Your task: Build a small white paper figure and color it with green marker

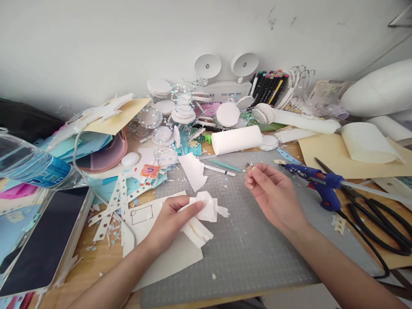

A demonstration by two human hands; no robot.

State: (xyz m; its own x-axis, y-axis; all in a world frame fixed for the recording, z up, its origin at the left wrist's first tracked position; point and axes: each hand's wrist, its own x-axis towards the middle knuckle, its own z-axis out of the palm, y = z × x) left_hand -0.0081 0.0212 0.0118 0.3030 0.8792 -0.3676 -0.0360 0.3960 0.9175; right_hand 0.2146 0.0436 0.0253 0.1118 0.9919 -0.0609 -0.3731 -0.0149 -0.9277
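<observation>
L hand (172,217) grip holding wht paper (210,209), crumpled, ragged; R hand (279,198) narrow, contents unclear.

- Left hand (175,216): grips crumpled white paper (207,208), thumb on top, above gray cutting mat (257,257).
- Right hand (277,197): raised over mat, thumb and fingertips together; anything between them too small to tell.
- Torn white piece (193,171) and pen (219,170) between the hands and a white roll (237,140).
- Far right: blue glue gun (322,180), black scissors (355,195).
- Left, on table (86,255): phone (45,244).
</observation>
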